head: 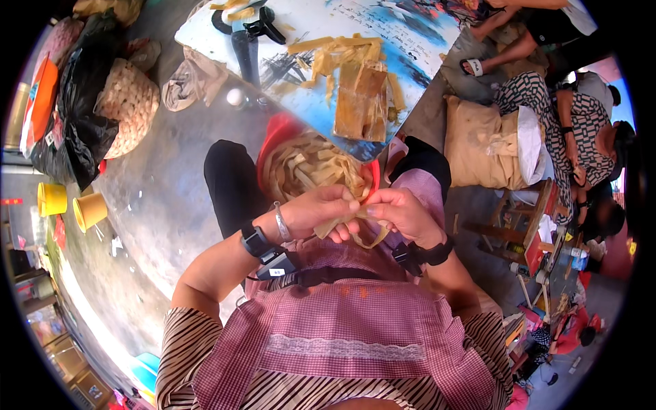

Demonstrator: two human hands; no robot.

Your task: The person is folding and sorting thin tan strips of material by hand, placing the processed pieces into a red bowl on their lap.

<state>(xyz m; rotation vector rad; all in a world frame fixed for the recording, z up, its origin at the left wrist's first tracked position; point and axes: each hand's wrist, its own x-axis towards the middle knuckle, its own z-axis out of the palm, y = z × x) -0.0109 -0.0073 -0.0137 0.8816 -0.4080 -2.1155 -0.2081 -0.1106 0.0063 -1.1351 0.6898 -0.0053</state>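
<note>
My left hand [318,210] and my right hand [407,214] are close together above my lap, both pinching a thin, translucent tan strip [328,227]. One end of it hangs in a loop below my right fingers. Just beyond my hands, a red basin [265,159] between my knees is heaped with similar pale strips [312,164]. The table corner overhangs part of this basin. On the tabletop [307,110] lies a flat brown bundle [360,102], partly covered by clear plastic. Loose yellowish strips [328,56] are scattered behind the bundle.
A black clamp-like device [264,25] stands at the table's far left. To the right are a stuffed tan sack [479,143], a wooden stool [538,220] and seated people [589,133]. Yellow buckets [89,211], black plastic bags [82,118] and a woven basket [128,107] sit left.
</note>
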